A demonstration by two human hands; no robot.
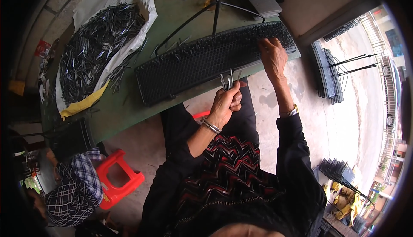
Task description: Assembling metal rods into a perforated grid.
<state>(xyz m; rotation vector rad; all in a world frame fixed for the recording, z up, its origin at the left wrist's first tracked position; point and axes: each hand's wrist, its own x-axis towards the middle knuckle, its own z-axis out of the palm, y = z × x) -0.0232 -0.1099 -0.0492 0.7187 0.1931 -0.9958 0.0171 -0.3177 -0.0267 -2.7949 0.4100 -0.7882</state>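
My left hand (224,103) is closed around a small bundle of thin, shiny metal strips (228,80) whose tips point up past the fingers. It is just off the near edge of a long black mesh panel (172,77) lying on a green table. My right hand (274,56) presses its fingertips together at the panel's right end. What those fingers hold, if anything, is hidden. Short dark pieces stand close together along the panel's far side and right end. The rest of its surface shows bare rows of small holes.
A white sack (148,15) with a heap of dark metal strips (99,39) lies at left on the green table (116,116). A black metal stand (217,5) rises behind the panel. A red stool (133,178) and a person in a plaid garment (71,189) are at lower left.
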